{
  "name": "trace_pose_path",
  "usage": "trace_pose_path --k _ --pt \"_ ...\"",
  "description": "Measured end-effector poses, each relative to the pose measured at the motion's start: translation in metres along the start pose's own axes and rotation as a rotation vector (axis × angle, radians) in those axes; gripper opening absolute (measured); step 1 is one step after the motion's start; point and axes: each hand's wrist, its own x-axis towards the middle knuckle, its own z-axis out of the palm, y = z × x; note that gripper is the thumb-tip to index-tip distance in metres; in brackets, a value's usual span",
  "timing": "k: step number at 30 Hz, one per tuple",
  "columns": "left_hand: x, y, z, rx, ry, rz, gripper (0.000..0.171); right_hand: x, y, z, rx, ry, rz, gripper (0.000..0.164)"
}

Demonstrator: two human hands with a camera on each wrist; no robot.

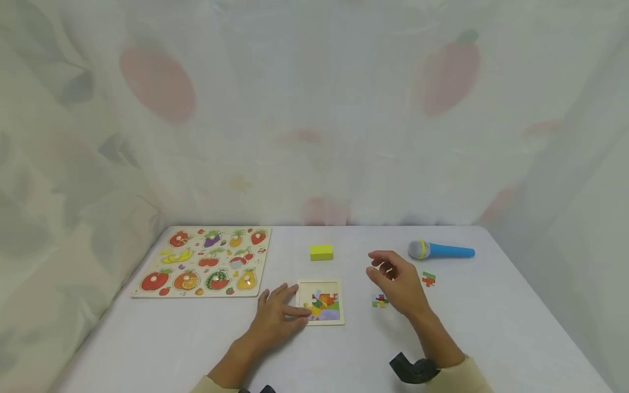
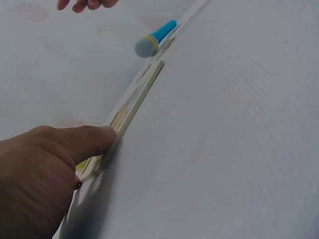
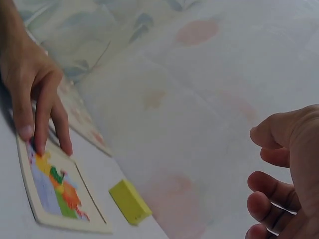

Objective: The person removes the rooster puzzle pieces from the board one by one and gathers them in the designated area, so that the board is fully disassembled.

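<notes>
A small square jigsaw puzzle in a pale wooden tray [image 1: 342,305] lies in front of me, with several colourful pieces [image 1: 328,311] fitted in its lower right part. My left hand [image 1: 276,317] rests at the tray's left side, fingers extended, fingertips on the rim and the pieces. In the left wrist view its thumb [image 2: 94,140] lies against the tray's edge. Right of the tray, my right hand [image 1: 400,281] hovers over the table, fingers loosely bent, nothing between them. Below it lies a loose puzzle piece [image 1: 378,301], partly hidden; another piece [image 1: 428,279] lies farther right.
A yellow block [image 1: 321,252] stands behind the tray. On the left lies a large fruit peg puzzle board [image 1: 191,267]. A blue toy microphone [image 1: 449,251] lies at the back right. Printed cloth [image 1: 314,109] hangs behind the white table.
</notes>
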Motion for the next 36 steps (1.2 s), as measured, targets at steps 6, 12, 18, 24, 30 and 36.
trace_pose_path --k 6,12,18,24,30,36 --pt "-0.001 -0.001 0.000 -0.012 -0.004 -0.007 0.016 0.001 -0.019 0.023 0.067 -0.008 -0.025 0.024" --pt "-0.002 -0.001 -0.002 -0.016 -0.002 -0.003 0.016 0.004 -0.035 0.045 0.111 -0.014 -0.033 0.023" --pt "0.000 0.000 -0.001 -0.004 0.008 0.021 0.016 0.009 -0.012 0.072 0.129 -0.013 0.010 0.020" --pt "0.000 0.003 0.000 0.000 0.002 0.009 0.016 0.006 0.024 0.090 0.125 -0.047 0.005 0.018" --pt "-0.001 0.005 -0.001 0.020 -0.005 0.006 0.017 0.000 0.044 0.103 0.061 -0.107 0.002 0.022" --pt "-0.002 0.004 -0.004 0.041 0.002 0.012 0.016 -0.003 0.054 0.115 0.007 -0.163 -0.048 0.024"
